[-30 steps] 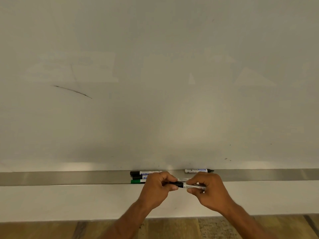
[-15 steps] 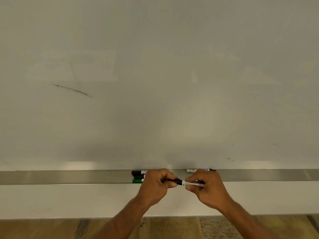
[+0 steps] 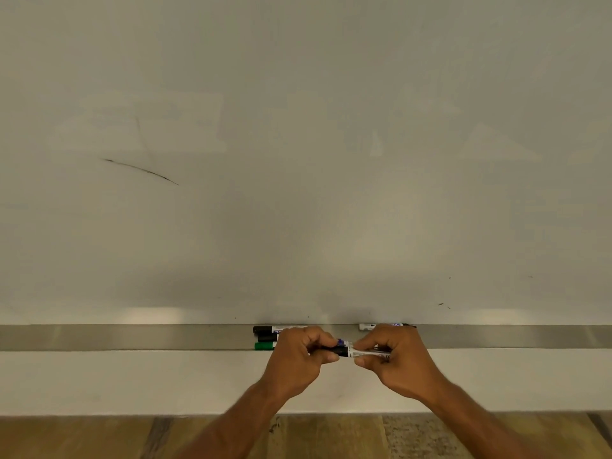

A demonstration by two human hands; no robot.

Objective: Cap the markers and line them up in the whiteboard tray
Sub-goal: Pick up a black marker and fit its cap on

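- Head view (only cam): both hands meet just in front of the whiteboard tray [image 3: 132, 337], low centre of frame.
- Left hand [image 3: 298, 354] – fingers curled, thumb + forefinger pinching the black cap end of the held marker [image 3: 356, 352].
- Right hand [image 3: 397, 359] – fingers curled round the white barrel, thumb under, forefinger on top; barrel mostly hidden in the fist.
- Marker lies level, left-right, bridging the 2 hands; short stretch of cap + barrel shows in the gap btwn fingertips. Cap looks on or nearly on – can't tell if fully seated.
- Handling (my read): light, stiff plastic tube, smooth so a bit slippery; not fragile. Best hold = barrel mid in one hand, cap pinched in the other, push straight along the axis till it seats.
- In tray, left of hands: 2 black-capped markers [image 3: 265, 331] stacked close, green marker [image 3: 265, 346] nearest the front lip; right ends hidden behind the left hand.
- Another marker [image 3: 366, 326] at tray back, above the right hand; its far end looks dark, but capped or bare tip – can't tell.
- Whiteboard [image 3: 298, 160] above, one stray dark stroke [image 3: 142, 170] upper left.
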